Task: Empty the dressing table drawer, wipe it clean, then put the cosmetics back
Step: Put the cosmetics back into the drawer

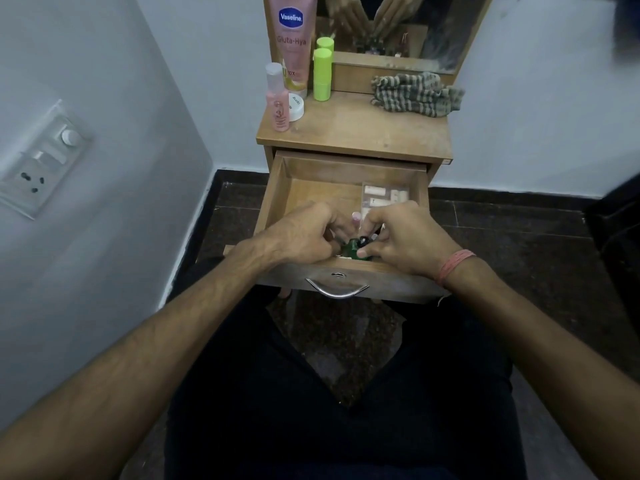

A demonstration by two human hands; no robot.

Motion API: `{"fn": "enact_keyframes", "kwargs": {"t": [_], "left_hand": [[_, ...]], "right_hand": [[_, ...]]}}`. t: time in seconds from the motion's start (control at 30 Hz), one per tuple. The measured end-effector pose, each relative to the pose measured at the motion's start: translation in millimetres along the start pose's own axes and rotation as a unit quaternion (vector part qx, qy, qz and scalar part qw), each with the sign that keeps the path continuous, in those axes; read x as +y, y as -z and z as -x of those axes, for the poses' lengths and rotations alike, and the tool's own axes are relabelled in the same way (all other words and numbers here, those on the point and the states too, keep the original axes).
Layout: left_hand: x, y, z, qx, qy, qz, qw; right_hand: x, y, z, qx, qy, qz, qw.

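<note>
Both hands reach into the open drawer (277, 188), the left hand (304, 233) and right hand (408, 237) curled around small bottles (355, 249) at its front edge — probably gathering several at once — a striped cloth (415, 93) waiting on top.

The pink tube (292, 39), standing at the back left of the tabletop (363, 129), bears a blue badge reading "Vaseline", with "Gluta-Hya" printed beneath it; lower down only the letters "tox" can be made out. The small pink bottle (277, 102) in front of the tube carries a large "3". The white jar (296, 106) beside that bottle has print on its lid, too small to read.
</note>
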State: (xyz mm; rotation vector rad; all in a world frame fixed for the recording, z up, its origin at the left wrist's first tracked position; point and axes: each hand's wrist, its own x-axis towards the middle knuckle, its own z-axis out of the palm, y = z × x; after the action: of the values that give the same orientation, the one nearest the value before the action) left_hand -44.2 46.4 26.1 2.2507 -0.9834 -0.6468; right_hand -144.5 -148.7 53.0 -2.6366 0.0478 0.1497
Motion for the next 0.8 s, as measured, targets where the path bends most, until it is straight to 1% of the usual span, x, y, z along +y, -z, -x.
{"fn": "enact_keyframes", "kwargs": {"t": [0.17,0.23,0.3,0.37,0.47,0.67,0.8], "left_hand": [[1,-2,-1,0.004,0.005,-0.017,1.0],[-1,-7,-1,0.008,0.012,-0.017,1.0],[-1,-8,0,-0.005,0.017,-0.022,1.0],[1,-7,2,-0.008,0.022,-0.035,0.999],[4,-8,3,0.006,0.024,-0.046,0.999],[8,-5,7,0.011,0.031,-0.042,0.999],[8,8,7,0.053,0.041,-0.011,0.998]], "right_hand": [[-3,-1,-11,-0.032,0.009,0.053,0.998],[1,-4,-13,-0.031,0.01,0.066,0.997],[4,-7,-15,-0.031,0.019,0.077,0.996],[4,-8,-17,-0.04,0.023,0.08,0.996],[4,-8,-21,-0.058,0.013,0.082,0.995],[0,-3,-20,-0.077,0.019,0.092,0.993],[-5,19,-20,-0.081,0.005,0.063,0.995]]}}
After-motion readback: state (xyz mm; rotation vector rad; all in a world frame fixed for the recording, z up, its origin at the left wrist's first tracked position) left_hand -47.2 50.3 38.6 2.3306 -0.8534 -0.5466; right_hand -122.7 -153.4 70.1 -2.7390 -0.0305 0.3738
